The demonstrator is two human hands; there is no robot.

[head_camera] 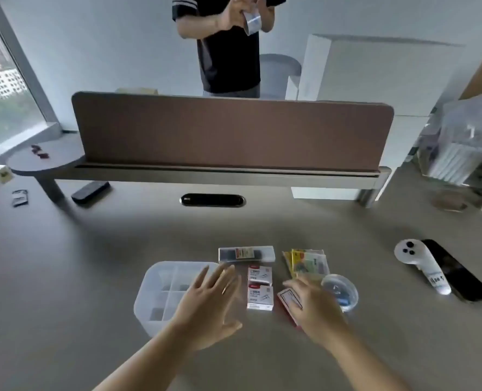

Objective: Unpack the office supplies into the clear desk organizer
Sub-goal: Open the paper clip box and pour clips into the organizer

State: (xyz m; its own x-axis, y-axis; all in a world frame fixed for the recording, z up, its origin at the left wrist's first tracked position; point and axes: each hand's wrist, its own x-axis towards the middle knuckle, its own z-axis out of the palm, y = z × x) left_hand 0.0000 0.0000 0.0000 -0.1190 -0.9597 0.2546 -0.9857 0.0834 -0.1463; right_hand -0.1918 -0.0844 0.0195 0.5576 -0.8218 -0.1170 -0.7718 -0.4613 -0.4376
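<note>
Both hands lower centre. Left hand (208, 300) spread, holding nothing, over clear organizer (160, 294). Right hand (310, 306) fingers extended on red box (289, 299); grip unclear. Two clip boxes (259, 287) between. Suggest: pinch box by edges, open it over a compartment.

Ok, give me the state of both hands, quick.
Left hand: open, fingers spread above the clear organizer, holding nothing.
Right hand: open, over the red-edged box, not gripping.

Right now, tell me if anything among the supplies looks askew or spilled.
Nothing spilled. Only the red-edged box under the right hand lies tilted, unlike the two white boxes sitting square beside the organizer.
</note>
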